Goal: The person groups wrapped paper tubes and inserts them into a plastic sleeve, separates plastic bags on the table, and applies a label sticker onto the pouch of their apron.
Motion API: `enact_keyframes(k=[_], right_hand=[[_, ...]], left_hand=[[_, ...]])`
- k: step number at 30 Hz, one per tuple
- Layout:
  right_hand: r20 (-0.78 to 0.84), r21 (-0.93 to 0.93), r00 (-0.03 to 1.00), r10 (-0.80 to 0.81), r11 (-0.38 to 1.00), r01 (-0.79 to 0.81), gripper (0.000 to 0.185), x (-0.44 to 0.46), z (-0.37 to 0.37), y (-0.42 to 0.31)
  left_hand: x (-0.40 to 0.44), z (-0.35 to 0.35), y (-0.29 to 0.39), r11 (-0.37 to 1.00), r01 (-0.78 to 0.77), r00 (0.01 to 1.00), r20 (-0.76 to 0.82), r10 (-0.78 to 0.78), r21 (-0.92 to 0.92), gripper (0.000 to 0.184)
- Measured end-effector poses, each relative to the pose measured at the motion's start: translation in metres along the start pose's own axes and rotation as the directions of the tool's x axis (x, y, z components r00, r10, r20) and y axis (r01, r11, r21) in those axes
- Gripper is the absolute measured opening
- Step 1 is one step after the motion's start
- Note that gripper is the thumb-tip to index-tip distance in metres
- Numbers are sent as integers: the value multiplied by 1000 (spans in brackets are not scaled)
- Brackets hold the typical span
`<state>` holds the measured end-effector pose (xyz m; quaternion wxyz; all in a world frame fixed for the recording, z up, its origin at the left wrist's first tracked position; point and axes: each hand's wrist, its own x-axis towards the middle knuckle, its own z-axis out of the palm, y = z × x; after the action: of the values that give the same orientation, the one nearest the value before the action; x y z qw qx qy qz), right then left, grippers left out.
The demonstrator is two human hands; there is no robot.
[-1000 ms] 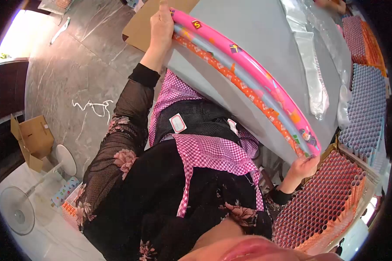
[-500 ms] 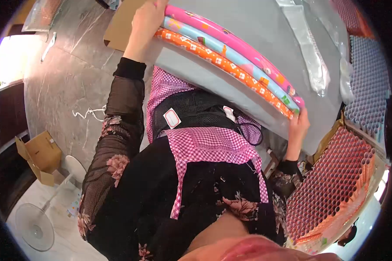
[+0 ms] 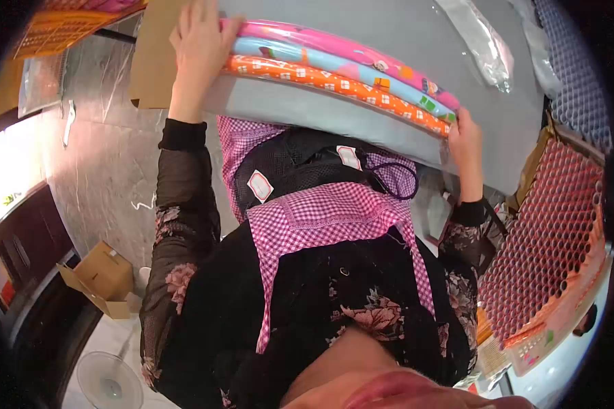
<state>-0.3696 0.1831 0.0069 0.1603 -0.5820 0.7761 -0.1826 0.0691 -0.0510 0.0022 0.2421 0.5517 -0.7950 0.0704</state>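
Three long patterned rolls lie side by side on the grey table (image 3: 525,129), close to its front edge: a pink one (image 3: 348,49), a light blue one (image 3: 351,70) and an orange one (image 3: 341,85). Glossy clear film seems to cover them. My left hand (image 3: 203,42) is at their left ends, fingers spread and thumb against the pink roll. At the right ends, my right hand (image 3: 465,146) has its fingers closed on the rolls' tips.
Clear plastic bags (image 3: 484,48) lie on the table's far right. Stacked red tubes (image 3: 546,238) and blue tubes (image 3: 576,75) stand at the right. An open cardboard box (image 3: 106,276) is on the floor at left, near an orange basket (image 3: 54,31).
The rolls have come down from a raised, slanted hold to lie flatter on the table, turning to show all three side by side. My left hand's fingers have spread.
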Motion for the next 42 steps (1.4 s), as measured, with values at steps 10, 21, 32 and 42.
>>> enact_keyframes(k=[10, 21, 32, 42], right_hand=[[-12, -100, 1000, 4, 995, -5, 16, 1, 3, 2], [44, -125, 998, -53, 990, 59, 15, 2, -3, -3], [84, -230, 982, -169, 956, 184, 38, -11, -55, 21], [-229, 113, 741, -632, 738, 665, 66, 18, 87, -183]], left_hand=[[-12, -3, 51, 915, -403, 896, 212, 390, 20, 67], [-21, -16, 109, 809, -584, 767, 285, 575, -58, 74], [-20, -14, 108, 807, -590, 764, 299, 572, -35, 74], [-19, -5, 101, 772, -633, 721, 329, 610, -45, 66]])
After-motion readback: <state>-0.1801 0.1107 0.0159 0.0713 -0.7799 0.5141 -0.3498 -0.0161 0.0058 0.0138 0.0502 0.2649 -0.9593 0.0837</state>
